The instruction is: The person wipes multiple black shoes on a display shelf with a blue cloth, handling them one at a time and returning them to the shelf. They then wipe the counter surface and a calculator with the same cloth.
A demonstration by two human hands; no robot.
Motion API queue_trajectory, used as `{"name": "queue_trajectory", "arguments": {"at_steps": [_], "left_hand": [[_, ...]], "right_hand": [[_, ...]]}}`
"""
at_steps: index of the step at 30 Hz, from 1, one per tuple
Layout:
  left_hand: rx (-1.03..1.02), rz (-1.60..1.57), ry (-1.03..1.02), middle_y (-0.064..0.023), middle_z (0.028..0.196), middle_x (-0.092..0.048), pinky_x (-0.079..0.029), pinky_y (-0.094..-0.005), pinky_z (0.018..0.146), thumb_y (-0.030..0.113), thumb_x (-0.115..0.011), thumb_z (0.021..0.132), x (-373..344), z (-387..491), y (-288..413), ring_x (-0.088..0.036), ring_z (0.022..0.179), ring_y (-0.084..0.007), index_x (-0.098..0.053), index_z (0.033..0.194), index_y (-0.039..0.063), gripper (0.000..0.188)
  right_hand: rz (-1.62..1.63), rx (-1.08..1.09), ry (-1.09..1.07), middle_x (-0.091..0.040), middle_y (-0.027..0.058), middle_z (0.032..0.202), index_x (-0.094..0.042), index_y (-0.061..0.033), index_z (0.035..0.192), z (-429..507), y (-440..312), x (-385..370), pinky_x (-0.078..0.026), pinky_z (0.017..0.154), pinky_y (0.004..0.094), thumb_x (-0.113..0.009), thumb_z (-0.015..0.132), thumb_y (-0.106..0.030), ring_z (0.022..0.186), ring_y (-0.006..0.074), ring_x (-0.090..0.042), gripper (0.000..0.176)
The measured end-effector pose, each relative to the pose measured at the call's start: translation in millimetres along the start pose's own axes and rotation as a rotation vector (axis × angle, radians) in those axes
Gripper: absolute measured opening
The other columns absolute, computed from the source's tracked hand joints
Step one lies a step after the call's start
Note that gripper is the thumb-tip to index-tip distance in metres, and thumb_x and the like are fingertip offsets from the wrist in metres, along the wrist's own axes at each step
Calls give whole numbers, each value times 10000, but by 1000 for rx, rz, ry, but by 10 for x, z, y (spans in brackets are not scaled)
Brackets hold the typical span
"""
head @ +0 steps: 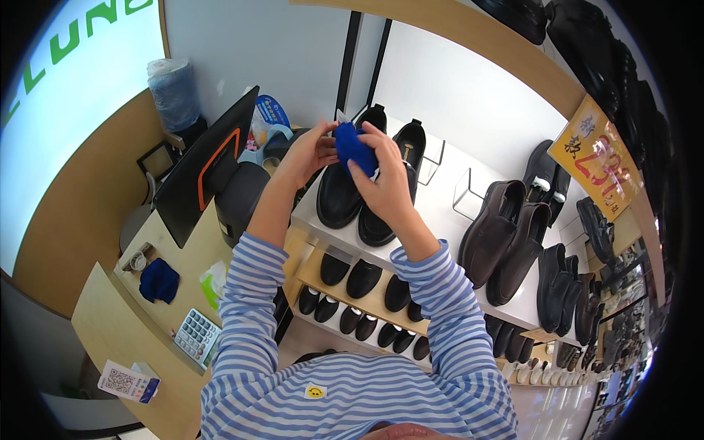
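A bunched blue cloth (355, 147) is in my right hand (386, 170), whose thumb and fingers close around it. Fingers of my left hand (314, 149) reach the cloth's left side; whether they grip it or something behind it is hidden. A small pale piece (342, 116) sticks up above the cloth, too small to make out. Below my hands, a pair of black leather shoes, the left one (336, 199) and the right one (377, 224), stands on a white display shelf (440, 190). Behind them is another black pair (411, 144), partly covered by my right hand.
Brown leather loafers (492, 234) and wire stands (467, 195) share the shelf; lower shelves hold more shoes (364, 278). A monitor (206, 165) rises close to my left arm. The wooden counter (118, 324) bears a second blue cloth (159, 280) and a calculator (197, 333).
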State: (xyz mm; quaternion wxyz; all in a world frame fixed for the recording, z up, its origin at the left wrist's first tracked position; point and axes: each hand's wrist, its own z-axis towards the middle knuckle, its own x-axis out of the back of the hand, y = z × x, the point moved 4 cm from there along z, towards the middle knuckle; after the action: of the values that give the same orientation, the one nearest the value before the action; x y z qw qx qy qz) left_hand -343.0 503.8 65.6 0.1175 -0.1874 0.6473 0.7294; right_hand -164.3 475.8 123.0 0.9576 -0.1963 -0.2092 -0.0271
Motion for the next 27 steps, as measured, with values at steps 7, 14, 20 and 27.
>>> {"name": "queue_trajectory", "arguments": {"at_steps": [7,14,20,27], "left_hand": [[-140,439,26,-44,963,-653,-506,-268,708,301,-672,926,-1,193,-40,-636,824,-141,-623,1238,56,400],[-547,955,211,-96,911,-670,-496,-314,726,304,-723,867,-104,555,-47,-624,814,-181,-645,1113,11,391],[-577,1008,324,-209,760,-645,-486,-448,654,433,-584,910,-259,579,-40,-629,725,-379,-679,739,-15,488],[-808,1268,319,-152,958,-690,-466,-441,884,384,-626,895,-529,281,51,-609,982,-347,-755,890,59,349]], "right_hand": [[-141,-76,-480,-651,152,1122,-625,-48,1095,-380,-22,-186,-497,915,373,-683,767,-71,1056,319,-600,334],[466,-542,-599,-679,98,945,-617,-17,1140,-791,-215,99,-513,778,299,-610,887,-143,854,162,-639,283],[453,-607,-685,-676,129,1028,-619,-25,1158,-1353,-309,309,-517,841,323,-619,877,-142,939,226,-653,304],[635,-878,-508,-651,63,976,-618,-20,1145,-1916,-215,480,-493,825,287,-591,914,-139,894,139,-601,261]]}}
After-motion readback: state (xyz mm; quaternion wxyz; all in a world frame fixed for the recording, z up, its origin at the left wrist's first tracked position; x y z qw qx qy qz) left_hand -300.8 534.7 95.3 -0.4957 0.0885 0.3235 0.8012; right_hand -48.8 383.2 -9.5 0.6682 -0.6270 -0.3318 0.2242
